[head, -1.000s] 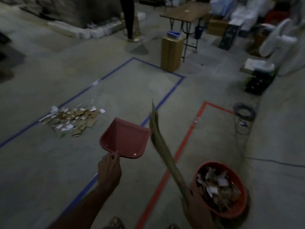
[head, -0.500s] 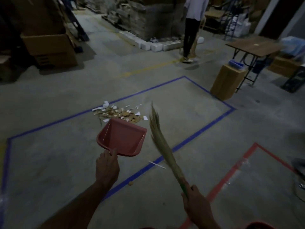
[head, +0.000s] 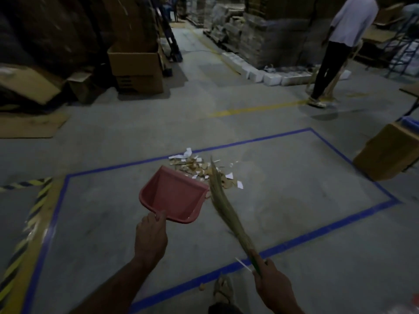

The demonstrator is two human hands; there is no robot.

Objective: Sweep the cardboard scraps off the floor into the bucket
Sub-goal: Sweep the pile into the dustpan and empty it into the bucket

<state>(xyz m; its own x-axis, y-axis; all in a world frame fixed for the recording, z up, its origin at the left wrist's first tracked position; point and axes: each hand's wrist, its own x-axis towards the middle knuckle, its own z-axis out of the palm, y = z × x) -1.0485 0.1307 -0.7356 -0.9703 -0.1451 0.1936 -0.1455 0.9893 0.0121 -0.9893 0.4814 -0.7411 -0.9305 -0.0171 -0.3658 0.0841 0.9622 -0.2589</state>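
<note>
A pile of cardboard scraps [head: 199, 167] with white paper bits lies on the concrete floor inside a blue-taped rectangle. My left hand [head: 150, 236] grips the handle of an empty pink dustpan [head: 173, 194], held just short of the pile. My right hand [head: 273, 286] holds the green handle of a straw broom [head: 223, 202], whose bristles point up toward the scraps. A sliver of the red bucket [head: 416, 299] shows at the right edge. One loose white strip [head: 243, 265] lies on the blue tape near my right hand.
A person [head: 337, 48] with a broom stands at the back right. A cardboard box [head: 387, 151] sits at the right, more boxes [head: 138, 69] and stacked cardboard at the back left. Yellow-black hazard tape [head: 34, 205] runs along the left. My sandalled foot [head: 223, 290] is at the bottom.
The view has swung left, away from the bucket, and closer to the scrap pile. Dustpan and broom now reach the pile's near edge; both hands keep their grips.
</note>
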